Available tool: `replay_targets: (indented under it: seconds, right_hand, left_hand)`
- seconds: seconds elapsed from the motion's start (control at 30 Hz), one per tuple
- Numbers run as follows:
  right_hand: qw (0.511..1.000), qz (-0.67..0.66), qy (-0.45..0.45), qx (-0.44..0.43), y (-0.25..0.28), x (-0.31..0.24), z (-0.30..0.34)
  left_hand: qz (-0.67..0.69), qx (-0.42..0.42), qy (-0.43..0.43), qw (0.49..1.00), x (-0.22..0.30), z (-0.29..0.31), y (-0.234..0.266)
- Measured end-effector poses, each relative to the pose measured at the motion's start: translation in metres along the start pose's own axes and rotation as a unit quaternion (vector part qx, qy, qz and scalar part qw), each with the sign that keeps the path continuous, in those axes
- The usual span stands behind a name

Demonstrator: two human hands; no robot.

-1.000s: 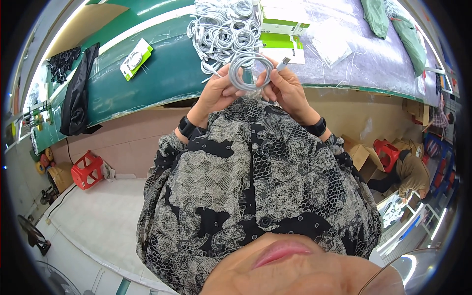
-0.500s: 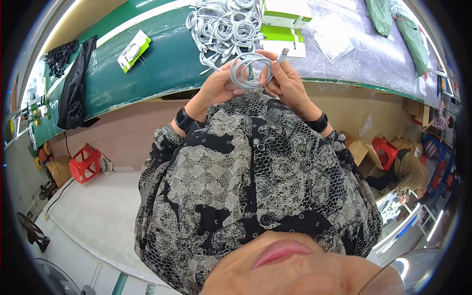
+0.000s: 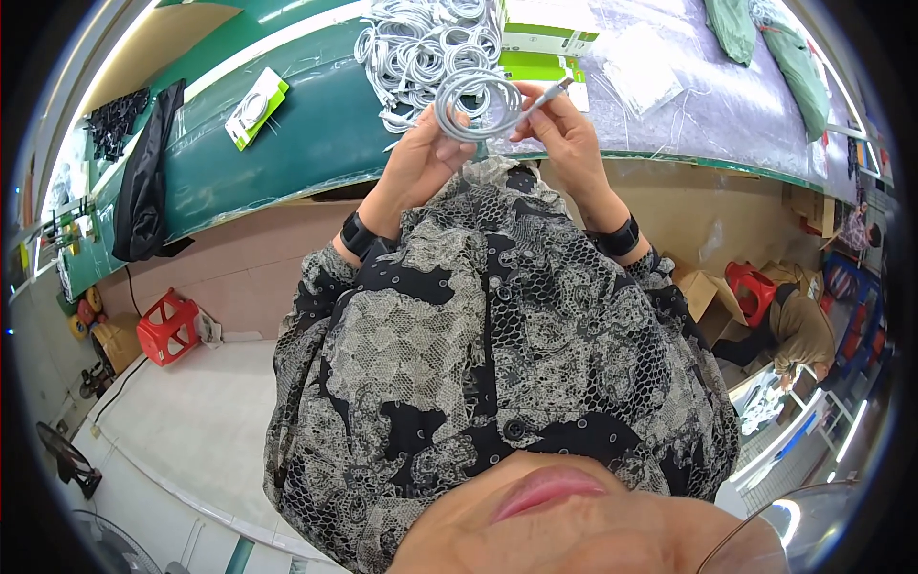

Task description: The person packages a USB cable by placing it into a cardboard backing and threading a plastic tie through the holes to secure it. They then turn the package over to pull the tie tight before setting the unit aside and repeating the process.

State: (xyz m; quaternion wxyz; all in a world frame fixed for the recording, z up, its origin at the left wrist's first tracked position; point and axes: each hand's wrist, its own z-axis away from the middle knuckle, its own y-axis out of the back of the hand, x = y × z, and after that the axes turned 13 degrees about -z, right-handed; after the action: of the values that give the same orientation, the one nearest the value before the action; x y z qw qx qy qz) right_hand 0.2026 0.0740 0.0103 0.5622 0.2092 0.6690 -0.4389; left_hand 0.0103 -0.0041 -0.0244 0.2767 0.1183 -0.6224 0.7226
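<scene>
A coiled white USB cable (image 3: pixel 505 122) is held up between my hands, just in front of the bench's near edge. My left hand (image 3: pixel 427 158) is closed on the left side of the loops. With finger and thumb, my right hand (image 3: pixel 564 134) pinches the cable near its connector (image 3: pixel 555 91), which points up and to the right. Behind the coil lies a big heap of similar white coiled cables (image 3: pixel 406 48) on the green mat. Part of that heap is hidden by the held coil.
Green-and-white packaging cards (image 3: pixel 543 69) lie right of the heap. Farther left is a card with a coiled cable (image 3: pixel 256 107), and a black bag (image 3: pixel 148 182) hangs over the bench edge. Clear plastic bags (image 3: pixel 643 77) lie at right. Red stools (image 3: pixel 169 327) and a co-worker (image 3: pixel 801 330) are below bench level.
Both hands have lifted the coil slightly up, away from me. The right fingers have slid along beside the connector, which has swung outward, and the loops now face more openly.
</scene>
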Motion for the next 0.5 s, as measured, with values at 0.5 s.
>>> replay_targets:
  seconds: [0.5]
  right_hand:
    - [0.999, -0.002, -0.024, 0.021, 0.013, 0.02, -0.004]
  left_hand:
    - [-0.072, 0.107, 0.011, 0.992, -0.007, 0.001, 0.003]
